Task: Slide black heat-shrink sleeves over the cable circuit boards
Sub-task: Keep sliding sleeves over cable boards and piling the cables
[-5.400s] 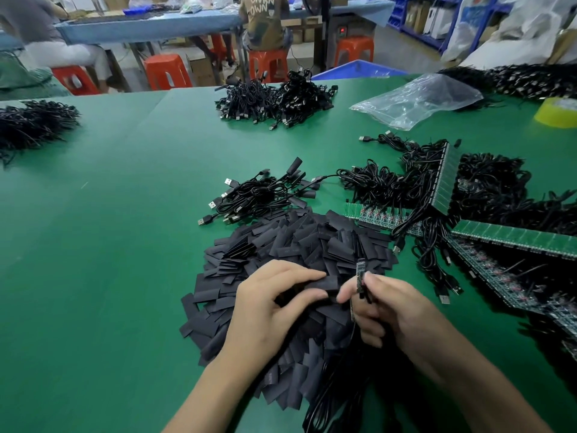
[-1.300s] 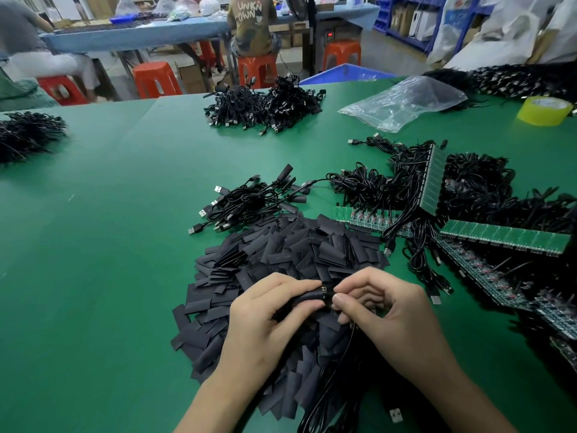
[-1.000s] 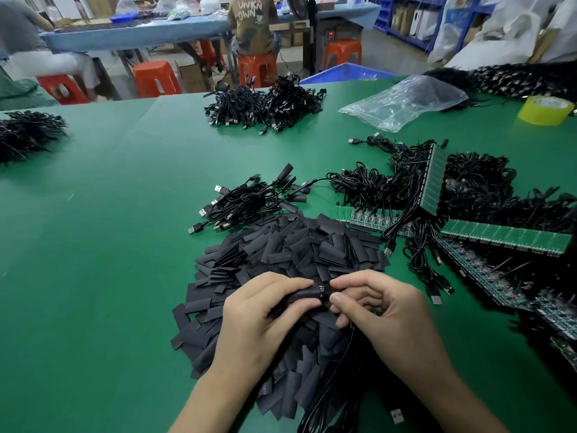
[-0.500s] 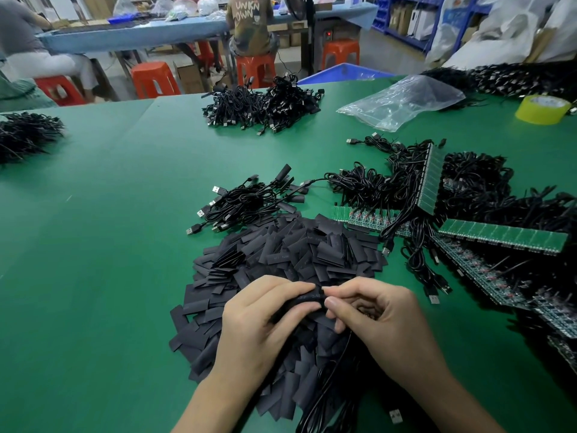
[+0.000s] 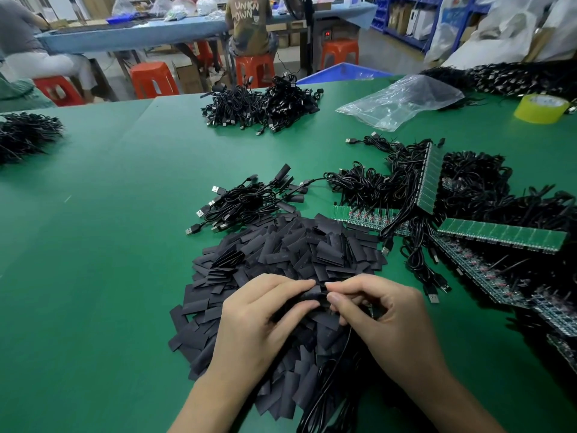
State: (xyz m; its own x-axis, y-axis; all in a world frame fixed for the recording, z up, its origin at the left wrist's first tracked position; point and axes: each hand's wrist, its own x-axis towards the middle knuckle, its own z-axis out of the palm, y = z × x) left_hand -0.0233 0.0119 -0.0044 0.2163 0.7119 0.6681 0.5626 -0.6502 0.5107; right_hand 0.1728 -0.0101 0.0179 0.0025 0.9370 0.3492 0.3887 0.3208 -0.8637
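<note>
**Heat-shrink sleeve [image 5: 310, 297]: feed the board in straight, not by the wire**

The sleeve sits between both hands, just above the near part of the loose sleeve pile [image 5: 296, 254] on the green table [image 5: 109, 245]; the left hand [image 5: 259, 320] pinches it, fingers curled over the top and thumb beneath; the right hand [image 5: 384, 320], fingers curled too, pinches at the sleeve's right end, fingertips of the two hands almost touching. The circuit board does not show, being hidden by the sleeve or the fingers, so how far it has gone in cannot be told; a thin black cable [image 5: 340, 360] drops from under the right hand toward the person.

The step in hand is likely the final push; it would go best if the left hand squeezed the sleeve by its edges, keeping the mouth rounded rather than flat; the right hand should press on the board's end or the stiff cable root, in line with the sleeve, since tugging the wire sideways could strain its joints; a snag probably wants a slight wiggle rather than force; the sleeve ought to end covering the board evenly at both ends. Many unsleeved boards wait in the green panels [image 5: 499, 237] to the right.
</note>
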